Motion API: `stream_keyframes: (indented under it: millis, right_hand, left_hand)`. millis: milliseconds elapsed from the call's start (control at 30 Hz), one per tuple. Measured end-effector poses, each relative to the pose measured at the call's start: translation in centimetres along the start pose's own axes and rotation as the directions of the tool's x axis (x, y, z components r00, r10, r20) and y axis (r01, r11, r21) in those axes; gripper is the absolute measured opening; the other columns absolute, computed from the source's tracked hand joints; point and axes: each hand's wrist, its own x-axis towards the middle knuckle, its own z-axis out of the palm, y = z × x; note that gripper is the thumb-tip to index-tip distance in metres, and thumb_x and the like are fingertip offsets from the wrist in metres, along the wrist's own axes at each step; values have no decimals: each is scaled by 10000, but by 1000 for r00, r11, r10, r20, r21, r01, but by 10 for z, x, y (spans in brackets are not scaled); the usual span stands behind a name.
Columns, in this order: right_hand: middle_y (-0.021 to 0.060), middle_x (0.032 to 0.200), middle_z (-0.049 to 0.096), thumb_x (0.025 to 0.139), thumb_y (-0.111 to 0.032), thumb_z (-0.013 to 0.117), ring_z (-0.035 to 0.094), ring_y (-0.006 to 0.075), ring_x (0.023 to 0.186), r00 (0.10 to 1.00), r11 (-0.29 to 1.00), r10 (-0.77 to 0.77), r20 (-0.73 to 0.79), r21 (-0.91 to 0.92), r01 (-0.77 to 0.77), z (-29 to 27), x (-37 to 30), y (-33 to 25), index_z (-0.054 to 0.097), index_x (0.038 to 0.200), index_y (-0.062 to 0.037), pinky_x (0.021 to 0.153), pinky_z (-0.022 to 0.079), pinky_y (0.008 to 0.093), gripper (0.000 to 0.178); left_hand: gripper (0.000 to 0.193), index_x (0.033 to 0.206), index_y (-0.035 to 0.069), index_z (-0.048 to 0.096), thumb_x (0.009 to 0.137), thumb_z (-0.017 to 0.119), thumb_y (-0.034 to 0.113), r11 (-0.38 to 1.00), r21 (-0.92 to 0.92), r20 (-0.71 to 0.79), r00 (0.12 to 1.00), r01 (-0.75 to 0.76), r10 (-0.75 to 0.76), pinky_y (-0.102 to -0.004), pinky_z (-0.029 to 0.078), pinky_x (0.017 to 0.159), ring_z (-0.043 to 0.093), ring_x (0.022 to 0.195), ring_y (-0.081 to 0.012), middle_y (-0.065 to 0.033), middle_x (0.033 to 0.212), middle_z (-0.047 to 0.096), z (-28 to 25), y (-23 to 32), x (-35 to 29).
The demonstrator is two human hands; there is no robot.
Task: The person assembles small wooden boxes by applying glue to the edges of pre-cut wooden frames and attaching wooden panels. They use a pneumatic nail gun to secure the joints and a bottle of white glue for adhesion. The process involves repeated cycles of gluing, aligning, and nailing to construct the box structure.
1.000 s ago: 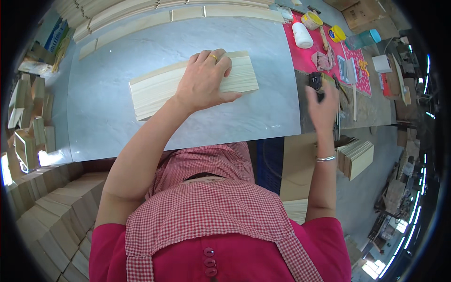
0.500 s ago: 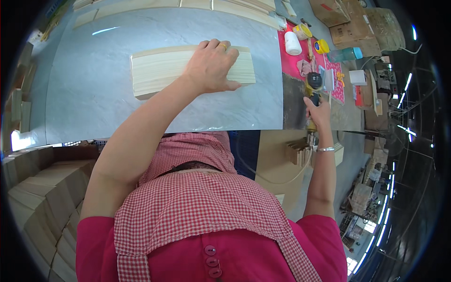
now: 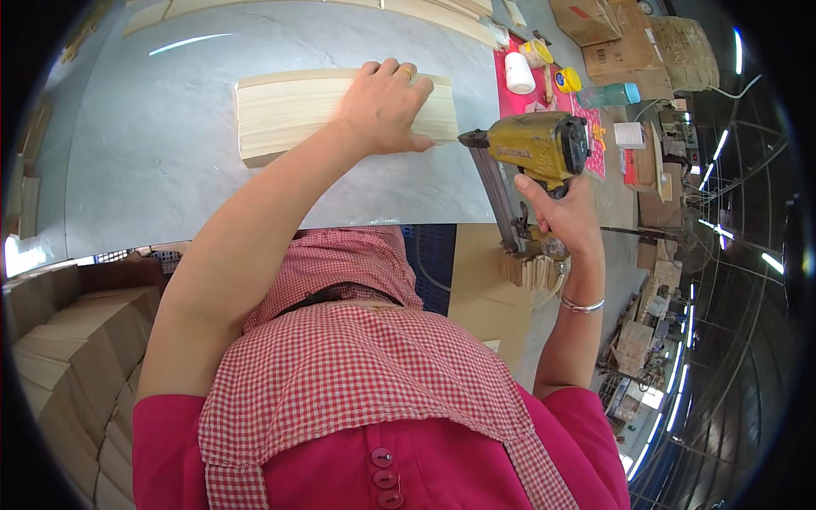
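Note:
A pale, box-shaped wooden piece [image 3: 293,110] lies on the grey marbled tabletop. My left hand [image 3: 384,110] grips it from above, fingers over its far edge and thumb along the near side. In my right hand [image 3: 571,212] is a yellow and black air nail gun [image 3: 531,140], held by its handle. The gun's nose points left, close to the right end of the wood; whether they touch I cannot tell. Its long magazine slants down toward the table's near edge.
Wooden strips [image 3: 425,12] line the table's far side. On a red cloth at right stand a white bottle [image 3: 519,74], yellow tubs [image 3: 568,81] and a teal bottle [image 3: 609,95]. Cardboard boxes [image 3: 625,47] sit beyond. An air hose [image 3: 501,327] hangs below; stacked wooden pieces [image 3: 85,340] stand lower left.
My right hand has lifted the nail gun from the dark patch at the table's right and swung its nose leftward to the wood. My left hand keeps its grip.

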Motion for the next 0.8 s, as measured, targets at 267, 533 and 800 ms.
stream_keyframes:
  millis: [267,533,800]
  right_hand:
    - [-14,592,552,874,-268,816,484,78,455,997,999,45,58,-15,-44,5,5,2,683,1030,25,432,392,275,358]
    - [2,643,591,873,-231,822,495,64,459,997,995,-12,76,-94,19,2,5,-13,657,959,14,432,406,246,308]
    - [16,742,641,848,-197,840,522,76,494,995,995,-98,-17,-5,98,6,-10,-6,671,985,33,443,441,250,316]
  left_hand:
    - [563,1030,74,605,717,831,485,1000,9,-66,998,-24,25,-451,443,958,566,1136,-333,-162,1221,613,7,-2,-1]
    - [622,1071,69,604,698,849,502,999,23,-47,998,-41,42,-538,400,1062,523,1263,-368,-197,1361,563,-11,-4,-7]
    - [577,1027,75,542,606,849,323,966,210,186,964,148,-188,-597,374,1092,523,1264,-365,-156,1295,575,-119,-72,-96]
